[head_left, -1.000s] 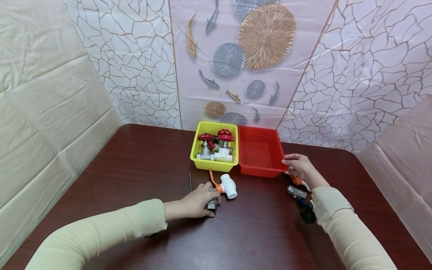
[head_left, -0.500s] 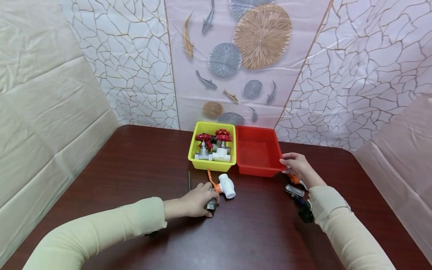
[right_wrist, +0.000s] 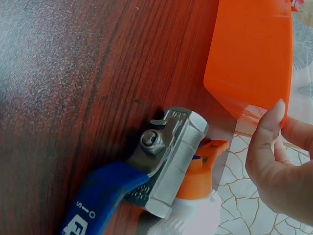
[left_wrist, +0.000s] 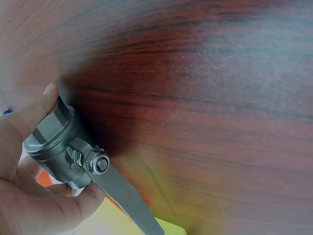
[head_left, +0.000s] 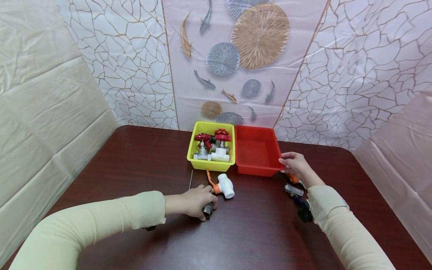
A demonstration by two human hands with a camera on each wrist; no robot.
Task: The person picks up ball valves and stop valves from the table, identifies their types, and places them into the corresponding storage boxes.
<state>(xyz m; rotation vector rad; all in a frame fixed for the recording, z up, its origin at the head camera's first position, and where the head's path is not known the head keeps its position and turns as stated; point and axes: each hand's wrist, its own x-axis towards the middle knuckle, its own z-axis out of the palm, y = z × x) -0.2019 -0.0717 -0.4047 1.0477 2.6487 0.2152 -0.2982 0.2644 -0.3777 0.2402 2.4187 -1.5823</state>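
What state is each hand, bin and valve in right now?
Left hand: curled round the steel valve
Steel valve: gripped, lever sticking out
Right hand: pinching the red bin
Red bin: upright, held at its edge
Yellow bin: upright, holding red-wheeled valves
White orange-handled valve: lying on the table
Blue-handled valve: lying on the table, not held
Other orange-handled valve: beside the blue-handled one, partly hidden

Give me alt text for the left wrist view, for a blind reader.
The left hand grips a metal ball valve, its flat lever angled down and right. Behind are a reddish-brown table and, at the bottom edge, part of a yellow bin.
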